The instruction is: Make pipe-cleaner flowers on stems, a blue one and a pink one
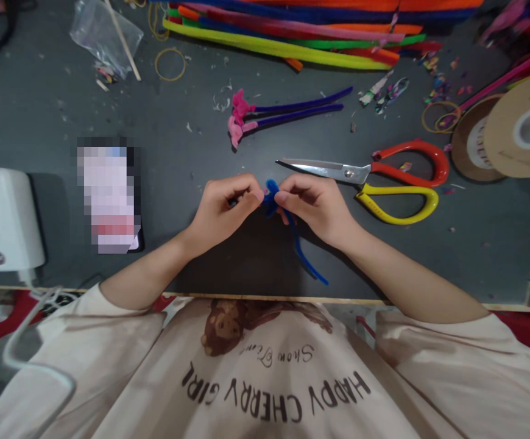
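Between my two hands is a blue pipe cleaner (270,194), bent into small loops at its top, with a long straight tail hanging down to the right. My left hand (228,207) pinches the left side of the loops between thumb and fingertips. From the other side, my right hand (313,204) grips the looped part, thumb on top and the other fingers curled beneath. Beyond the hands lie two pipe-cleaner flowers (242,119) with pink heads and dark blue stems. Scissors (349,174) with one red and one yellow handle rest right of my right hand, blades pointing left.
A bundle of coloured pipe cleaners (283,33) lies at the back. Ribbon spools (502,137) stand at the right. On the left are a phone (109,195), a white device (7,219) with a cable, a plastic bag (103,36) and a rubber band (170,64). Scraps litter the table.
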The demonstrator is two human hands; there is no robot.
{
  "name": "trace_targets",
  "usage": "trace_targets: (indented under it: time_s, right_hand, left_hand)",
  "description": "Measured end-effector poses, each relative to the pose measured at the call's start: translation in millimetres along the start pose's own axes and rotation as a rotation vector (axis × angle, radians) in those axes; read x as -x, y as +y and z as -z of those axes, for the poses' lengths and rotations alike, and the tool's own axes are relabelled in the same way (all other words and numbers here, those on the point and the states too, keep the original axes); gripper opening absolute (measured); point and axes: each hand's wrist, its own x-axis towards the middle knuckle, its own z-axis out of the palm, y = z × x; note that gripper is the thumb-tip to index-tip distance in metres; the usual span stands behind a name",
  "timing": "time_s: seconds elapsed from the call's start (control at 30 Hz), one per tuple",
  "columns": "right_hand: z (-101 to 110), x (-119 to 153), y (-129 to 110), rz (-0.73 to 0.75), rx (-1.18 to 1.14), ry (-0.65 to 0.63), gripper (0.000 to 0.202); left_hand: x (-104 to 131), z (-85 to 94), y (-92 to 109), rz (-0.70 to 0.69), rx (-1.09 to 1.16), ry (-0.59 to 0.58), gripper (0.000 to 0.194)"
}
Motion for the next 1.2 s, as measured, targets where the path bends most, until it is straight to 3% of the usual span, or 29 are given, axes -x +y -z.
trace_targets:
  time_s: [0.27, 0.7, 1.03, 1.2]
  right_hand:
    - [-1.8, 2.9, 1.4, 0.018, 0.029, -0.117, 0.028]
    - [-1.2, 4.5, 0.0, 0.109, 0.064, -0.126, 0.034]
    - [4.0, 2.4, -1.4, 0.028, 0.049, -0.114, 0.021]
    - [6.2, 3.0, 1.4, 0.1, 0.079, -0.074, 0.015]
  left_hand:
    - [-3.2, 0.8, 1.6, -0.013, -0.051, -0.04, 0.041]
    - [-2.7, 1.7, 2.2, -0.021, -0.075, -0.038, 0.029]
    - [-3.5, 3.6, -0.9, -0.005, -0.009, 0.14, 0.034]
    - [-2.3, 2.1, -3.1, -0.012, 0.137, 0.124, 0.039]
